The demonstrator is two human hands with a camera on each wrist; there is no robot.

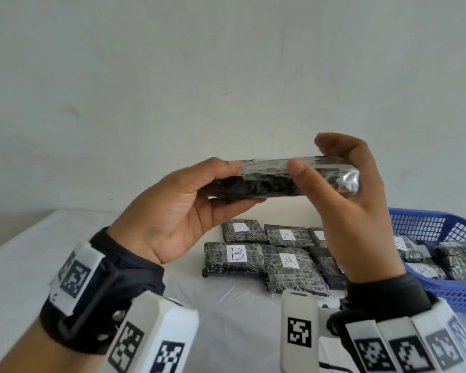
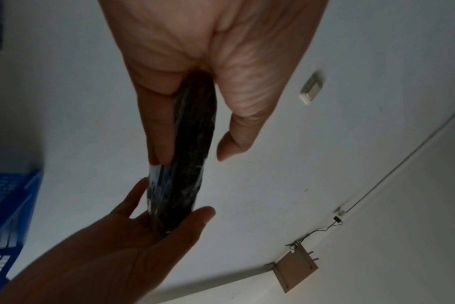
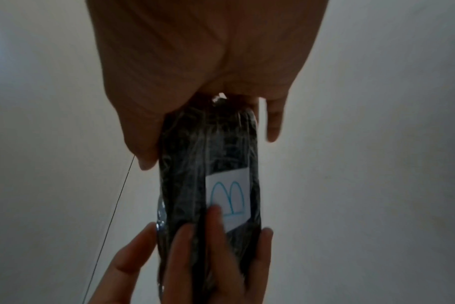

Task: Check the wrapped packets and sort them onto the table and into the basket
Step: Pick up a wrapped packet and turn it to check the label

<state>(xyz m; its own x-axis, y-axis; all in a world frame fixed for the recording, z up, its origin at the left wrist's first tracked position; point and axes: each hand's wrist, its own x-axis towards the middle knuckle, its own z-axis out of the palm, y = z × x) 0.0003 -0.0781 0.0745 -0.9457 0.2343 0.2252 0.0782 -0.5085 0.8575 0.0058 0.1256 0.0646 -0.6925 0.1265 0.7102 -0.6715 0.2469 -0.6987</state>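
Observation:
Both hands hold one black packet wrapped in clear film, raised above the table and seen edge-on in the head view. My left hand grips its left end, thumb on top and fingers beneath. My right hand grips its right end between thumb and fingers. The right wrist view shows the packet with a white label marked B on its far face. The left wrist view shows the packet edge-on between the two hands.
Several wrapped packets lie on the white table, one labelled B, others labelled A. A blue basket at the right holds more packets. A white wall stands behind the table.

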